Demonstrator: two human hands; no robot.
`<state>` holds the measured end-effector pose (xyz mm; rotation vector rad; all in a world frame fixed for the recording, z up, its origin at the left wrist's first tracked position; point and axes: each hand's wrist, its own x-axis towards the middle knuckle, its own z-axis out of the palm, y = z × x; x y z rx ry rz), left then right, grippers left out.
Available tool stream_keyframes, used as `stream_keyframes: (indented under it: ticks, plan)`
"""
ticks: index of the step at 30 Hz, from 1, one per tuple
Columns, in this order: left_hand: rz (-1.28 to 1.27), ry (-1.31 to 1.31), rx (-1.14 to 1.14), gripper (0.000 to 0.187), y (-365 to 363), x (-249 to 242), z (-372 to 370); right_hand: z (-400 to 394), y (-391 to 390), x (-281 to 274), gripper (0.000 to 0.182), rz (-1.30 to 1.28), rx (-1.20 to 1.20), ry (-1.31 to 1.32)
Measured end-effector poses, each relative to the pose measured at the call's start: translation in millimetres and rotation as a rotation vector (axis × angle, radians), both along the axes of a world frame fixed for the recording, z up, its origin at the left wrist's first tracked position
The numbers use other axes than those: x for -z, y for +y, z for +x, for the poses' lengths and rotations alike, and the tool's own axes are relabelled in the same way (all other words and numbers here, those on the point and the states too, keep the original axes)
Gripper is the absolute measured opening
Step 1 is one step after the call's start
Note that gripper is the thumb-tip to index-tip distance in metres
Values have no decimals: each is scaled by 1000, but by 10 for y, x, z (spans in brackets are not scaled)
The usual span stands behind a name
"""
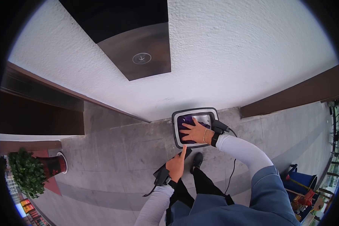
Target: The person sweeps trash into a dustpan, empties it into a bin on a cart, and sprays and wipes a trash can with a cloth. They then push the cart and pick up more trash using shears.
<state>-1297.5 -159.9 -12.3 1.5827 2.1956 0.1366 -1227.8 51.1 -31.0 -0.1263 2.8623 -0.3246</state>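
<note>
1. Head view: the right hand (195, 133) is laid palm down, fingers spread apart, on purple cloth (187, 120) inside a steel-lined container (195, 109). No grip on the cloth is seen.
2. The left hand (174, 166) is held apart from the right, its index finger extended toward the container's near rim. Whether the rim is touched cannot be told, nor how firmly the other fingers are closed (they are seen only from the back).
3. So far, the cloth has been got inside the rim, where it is bunched toward the left side; bare steel (208, 116) is left uncovered at the far right. How much handling is left cannot be judged.
4. Much of the cloth is hidden by the right hand, so its full shape and anything beneath it are not shown. A dark narrow thing (188, 152) beside the left hand is hard to make out (possibly part of the wrist gear).
5. Farther out, the container is seen close to the white wall (214, 86); its height above the floor (120, 143) is made unclear by the steep angle. At the right edge, a blue bin (304, 181) is distorted, and the things about it are poorly resolved.
</note>
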Motion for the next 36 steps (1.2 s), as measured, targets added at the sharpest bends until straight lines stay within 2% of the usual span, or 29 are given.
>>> stream_keyframes:
  ticks: [2, 4, 6, 8, 10, 14, 16, 18, 20, 22, 23, 25, 26, 29, 30, 33, 34, 36]
  plan:
    - [-35, -17, 8, 74, 6, -4, 13, -137, 35, -13, 31, 119, -98, -7]
    - [-43, 16, 13, 75, 31, -12, 21, -149, 99, 48, 28, 97, -52, 67]
    - [-59, 29, 2, 75, 60, -23, 49, -152, 101, 124, 30, 143, 118, 72]
    - [-83, 40, -7, 74, 46, -24, 66, -112, 65, 55, 32, 154, 115, 103]
    - [-98, 24, -3, 74, 42, -29, 46, -67, 42, -7, 31, 190, 360, -69]
    - [-103, -9, -12, 74, 53, -22, 53, 139, 45, 162, 33, 452, 511, 2]
    - [-89, -21, -25, 73, 49, -23, 50, 91, 43, 194, 34, 484, 513, 9]
    - [-83, -8, -36, 73, 45, -2, 64, 10, 27, 172, 34, 406, 672, -106]
    - [-70, 6, -42, 73, 32, 16, 57, -44, 119, 54, 37, 216, 752, -208]
    - [-63, 11, -24, 73, 21, 18, 51, -70, 219, -34, 39, 41, 771, -256]
    - [-59, 8, -21, 73, 17, 28, 51, -70, 247, -61, 39, 46, 774, -257]
    - [-32, 0, -15, 74, 22, 52, 30, -99, 300, -100, 47, -98, 835, -478]
    - [-27, 0, -20, 74, 24, 61, 29, -102, 330, -87, 47, -93, 831, -477]
    - [-51, -2, -18, 75, -14, 65, 51, -5, 447, -35, 70, -326, 968, -615]
    - [-45, -7, -4, 75, -30, 59, 54, 32, 448, -13, 70, -325, 966, -615]
    - [-38, -35, 3, 75, -31, 57, 56, 150, 414, 113, 75, -624, 1142, -477]
    - [-37, -56, 0, 74, -40, 62, 56, 195, 385, 176, 75, -625, 1141, -477]
    - [-15, -60, 10, 74, -61, 110, 57, 258, 335, 334, 75, -687, 1225, -313]
